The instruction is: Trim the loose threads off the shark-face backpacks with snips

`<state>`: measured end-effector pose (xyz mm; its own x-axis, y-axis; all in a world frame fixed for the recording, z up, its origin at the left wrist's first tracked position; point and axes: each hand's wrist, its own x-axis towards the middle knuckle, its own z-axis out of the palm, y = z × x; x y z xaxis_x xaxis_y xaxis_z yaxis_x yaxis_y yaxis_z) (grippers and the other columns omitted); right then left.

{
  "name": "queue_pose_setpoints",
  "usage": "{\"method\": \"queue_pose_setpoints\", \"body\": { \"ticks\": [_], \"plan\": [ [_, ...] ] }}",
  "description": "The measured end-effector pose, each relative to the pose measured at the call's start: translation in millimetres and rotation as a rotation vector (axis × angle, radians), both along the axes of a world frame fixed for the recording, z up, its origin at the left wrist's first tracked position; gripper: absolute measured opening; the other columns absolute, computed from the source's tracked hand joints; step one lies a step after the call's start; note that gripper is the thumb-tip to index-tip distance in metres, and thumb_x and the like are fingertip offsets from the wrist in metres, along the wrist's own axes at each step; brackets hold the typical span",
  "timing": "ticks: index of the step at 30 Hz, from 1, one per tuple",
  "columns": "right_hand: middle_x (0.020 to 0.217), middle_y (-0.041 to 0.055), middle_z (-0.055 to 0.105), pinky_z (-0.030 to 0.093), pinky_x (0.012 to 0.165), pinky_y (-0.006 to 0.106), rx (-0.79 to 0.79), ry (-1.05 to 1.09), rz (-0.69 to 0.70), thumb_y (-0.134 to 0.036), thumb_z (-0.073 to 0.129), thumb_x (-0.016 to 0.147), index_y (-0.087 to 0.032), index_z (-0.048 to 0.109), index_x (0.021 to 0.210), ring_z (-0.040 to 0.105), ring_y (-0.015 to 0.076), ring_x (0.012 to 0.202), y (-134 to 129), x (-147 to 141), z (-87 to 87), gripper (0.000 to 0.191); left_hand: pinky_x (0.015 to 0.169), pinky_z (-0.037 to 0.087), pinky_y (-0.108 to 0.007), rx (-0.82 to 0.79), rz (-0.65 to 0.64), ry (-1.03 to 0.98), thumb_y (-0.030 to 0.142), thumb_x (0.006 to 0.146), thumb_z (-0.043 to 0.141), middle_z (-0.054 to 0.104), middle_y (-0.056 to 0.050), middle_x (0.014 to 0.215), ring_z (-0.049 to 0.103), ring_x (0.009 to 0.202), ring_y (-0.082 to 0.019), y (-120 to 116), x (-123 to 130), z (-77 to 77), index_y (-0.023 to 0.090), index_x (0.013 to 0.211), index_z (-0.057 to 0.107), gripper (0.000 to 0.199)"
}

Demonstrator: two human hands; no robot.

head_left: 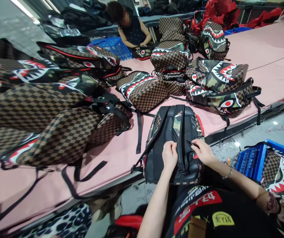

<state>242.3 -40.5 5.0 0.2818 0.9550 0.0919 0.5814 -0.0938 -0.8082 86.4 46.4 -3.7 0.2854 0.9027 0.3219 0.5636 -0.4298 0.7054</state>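
A backpack (154,165) lies with its black back panel and straps facing up at the front edge of the pink table. My left hand (170,154) is closed on the pack's middle, its fingers pinched at a black strap. To the right, my right hand (202,150) holds a small dark pointed tool (188,142) between thumb and fingers, its tip towards the strap. What kind of tool it is cannot be made out clearly.
Checkered backpacks with shark-mouth prints (64,132) are heaped on the left of the pink table (268,49); more stand behind and right. A person (138,33) sits across the table. A blue crate (252,162) holding a backpack is at lower right.
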Motion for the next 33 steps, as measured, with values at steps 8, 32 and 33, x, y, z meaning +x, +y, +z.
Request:
{"method": "queue_pose_setpoints", "body": {
  "ticks": [8, 32, 33],
  "plan": [
    [0.089, 0.0015, 0.061, 0.039, 0.068, 0.024, -0.029, -0.262, 0.121, -0.023, 0.060, 0.079, -0.022, 0.057, 0.092, 0.057, 0.0159, 0.081, 23, 13, 13.3, 0.014, 0.065, 0.038, -0.028, 0.014, -0.061, -0.028, 0.022, 0.085, 0.042, 0.049, -0.001, 0.070, 0.048, 0.069, -0.016, -7, 12, 1.0, 0.021, 0.070, 0.044, 0.015],
    [0.087, 0.0017, 0.062, 0.041, 0.070, 0.025, -0.079, -0.029, 0.093, -0.022, 0.053, 0.081, -0.021, 0.058, 0.092, 0.057, 0.0152, 0.079, -3, 31, -6.2, 0.012, 0.067, 0.041, -0.026, -0.060, -0.188, 0.048, 0.025, 0.084, 0.045, 0.054, -0.001, 0.071, 0.052, 0.070, -0.015, -17, 11, 3.0, 0.019, 0.071, 0.053, 0.016],
    [0.086, 0.0020, 0.061, 0.041, 0.070, 0.025, -0.073, -0.081, 0.121, -0.022, 0.053, 0.082, -0.020, 0.059, 0.092, 0.056, 0.0154, 0.078, -3, 32, -3.2, 0.012, 0.068, 0.041, -0.027, -0.042, -0.180, 0.055, 0.022, 0.085, 0.043, 0.053, -0.002, 0.071, 0.052, 0.071, -0.016, -18, 13, 2.1, 0.019, 0.071, 0.051, 0.016]
  ]
}}
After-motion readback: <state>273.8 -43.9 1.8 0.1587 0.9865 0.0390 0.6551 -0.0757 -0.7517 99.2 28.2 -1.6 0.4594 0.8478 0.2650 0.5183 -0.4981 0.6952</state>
